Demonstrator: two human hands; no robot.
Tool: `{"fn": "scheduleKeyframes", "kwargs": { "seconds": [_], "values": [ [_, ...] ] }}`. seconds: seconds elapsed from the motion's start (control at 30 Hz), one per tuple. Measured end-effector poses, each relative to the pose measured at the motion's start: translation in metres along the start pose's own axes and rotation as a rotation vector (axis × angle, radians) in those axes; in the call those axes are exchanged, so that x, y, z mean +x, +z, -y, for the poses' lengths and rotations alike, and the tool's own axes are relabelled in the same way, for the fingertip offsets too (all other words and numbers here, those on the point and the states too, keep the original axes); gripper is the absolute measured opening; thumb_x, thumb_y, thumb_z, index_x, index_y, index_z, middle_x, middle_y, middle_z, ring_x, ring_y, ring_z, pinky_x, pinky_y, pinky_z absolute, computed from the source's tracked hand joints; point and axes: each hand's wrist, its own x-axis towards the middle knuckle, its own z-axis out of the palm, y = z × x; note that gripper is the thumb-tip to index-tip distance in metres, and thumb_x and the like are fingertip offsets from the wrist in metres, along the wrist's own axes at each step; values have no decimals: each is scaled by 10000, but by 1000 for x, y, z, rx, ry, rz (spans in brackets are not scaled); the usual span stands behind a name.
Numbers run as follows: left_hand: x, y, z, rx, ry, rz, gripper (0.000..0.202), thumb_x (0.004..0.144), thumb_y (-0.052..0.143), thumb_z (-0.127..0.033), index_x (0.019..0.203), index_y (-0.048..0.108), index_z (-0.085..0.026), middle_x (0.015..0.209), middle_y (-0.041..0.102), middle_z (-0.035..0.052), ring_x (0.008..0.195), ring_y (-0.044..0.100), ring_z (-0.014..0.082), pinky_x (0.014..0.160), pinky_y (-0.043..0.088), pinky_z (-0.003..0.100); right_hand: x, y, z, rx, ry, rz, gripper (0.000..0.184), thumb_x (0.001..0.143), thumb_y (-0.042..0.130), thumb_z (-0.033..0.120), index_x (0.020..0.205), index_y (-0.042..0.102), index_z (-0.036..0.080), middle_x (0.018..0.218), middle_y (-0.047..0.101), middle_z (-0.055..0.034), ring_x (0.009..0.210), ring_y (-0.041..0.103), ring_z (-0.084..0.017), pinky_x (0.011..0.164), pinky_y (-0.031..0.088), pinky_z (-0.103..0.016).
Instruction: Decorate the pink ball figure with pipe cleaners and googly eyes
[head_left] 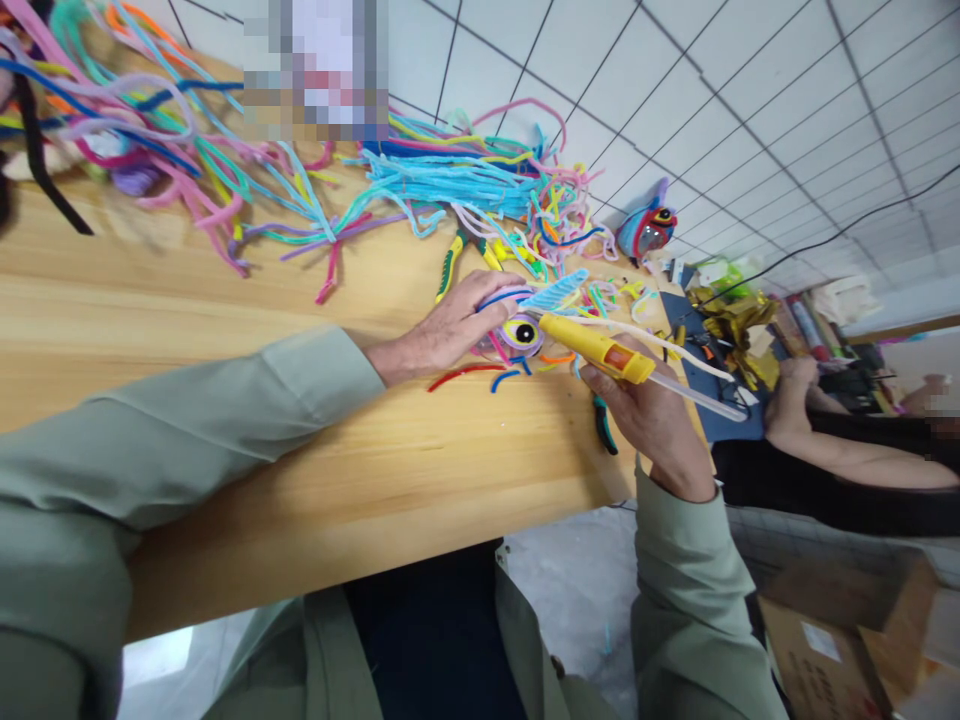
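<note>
My left hand [474, 318] is closed round the far left side of a small pipe-cleaner fish [523, 335] with a big yellow, black and white eye and a light blue fin [559, 291] on top. In my right hand [634, 405] is a yellow hot glue gun [600, 348], a clear glue stick [701, 397] poking from its rear. The gun's nozzle points at the fish, close to the fin's base; whether it touches, I cannot tell. Short red [465, 374] and blue pipe-cleaner pieces [506, 378] lie on the wooden table just below the fish.
Bundled light blue pipe cleaners [457, 182] lie along the tiled wall, with yellow-handled pliers [450, 268] before them. A finished-looking red and blue fish [649, 228] stands at the back. Dark-handled pliers [604, 427] rest beneath my right hand. Another person's arm [847, 440] is at the right.
</note>
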Motion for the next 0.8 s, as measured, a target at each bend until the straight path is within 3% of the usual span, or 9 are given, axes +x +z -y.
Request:
{"fn": "scheduleKeyframes", "kwargs": {
  "seconds": [0.37, 0.57, 0.67, 0.8],
  "values": [
    [2, 3, 7, -6, 6, -21, 596, 1166, 486, -645, 1574, 655, -245, 1669, 660, 118, 1569, 600, 313, 1399, 438, 517, -4, -1, -3, -3, 13, -21, 206, 1116, 685, 457, 1006, 668, 284, 959, 677, -29, 833, 619, -233, 762, 518, -398],
    [1, 2, 9, -16, 10, -36, 574, 1158, 503, -637, 1557, 666, -258, 1647, 680, 111, 1563, 605, 318, 1401, 439, 538, -22, -5, -13, 155, 118, -52, 214, 1080, 749, 501, 1108, 740, 289, 1112, 760, -62, 1017, 725, -272, 902, 611, -450],
    [0, 1, 12, -31, 2, -54, 574, 1151, 518, -645, 1553, 664, -262, 1645, 680, 112, 1562, 608, 327, 1403, 441, 567, -49, -11, -25, 264, 274, -153, 320, 1001, 833, 571, 1109, 760, 278, 1050, 782, -46, 969, 748, -265, 868, 631, -435],
    [3, 1, 16, -52, -26, -106, 573, 1128, 554, -700, 1527, 667, -306, 1615, 694, 88, 1545, 618, 357, 1392, 459, 638, -93, -23, -50, 298, 451, -430, 426, 900, 876, 628, 1075, 788, 249, 1069, 825, -66, 918, 754, -256, 887, 631, -443]
  ]
}}
